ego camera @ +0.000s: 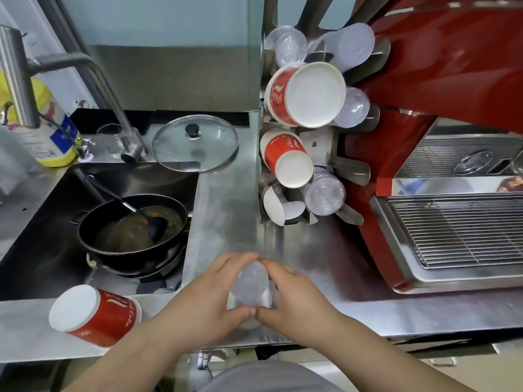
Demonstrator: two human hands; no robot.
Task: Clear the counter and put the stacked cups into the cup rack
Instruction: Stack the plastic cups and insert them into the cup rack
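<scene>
Both hands hold a stack of clear plastic cups (250, 290) above the front of the steel counter (226, 216). My left hand (203, 301) grips it from the left and my right hand (294, 301) from the right, fingers and thumbs wrapped around it. A stack of red paper cups (93, 315) lies on its side at the counter's front left. The metal cup rack (319, 142) stands at the back, holding red paper cup stacks (305, 94) and clear cup stacks (325, 193) in its slots.
A sink (51, 222) at the left holds a dirty black pan (133, 224) with a ladle. A glass lid (195, 141) and a tap (85, 69) sit behind it. A red espresso machine (441, 165) fills the right side.
</scene>
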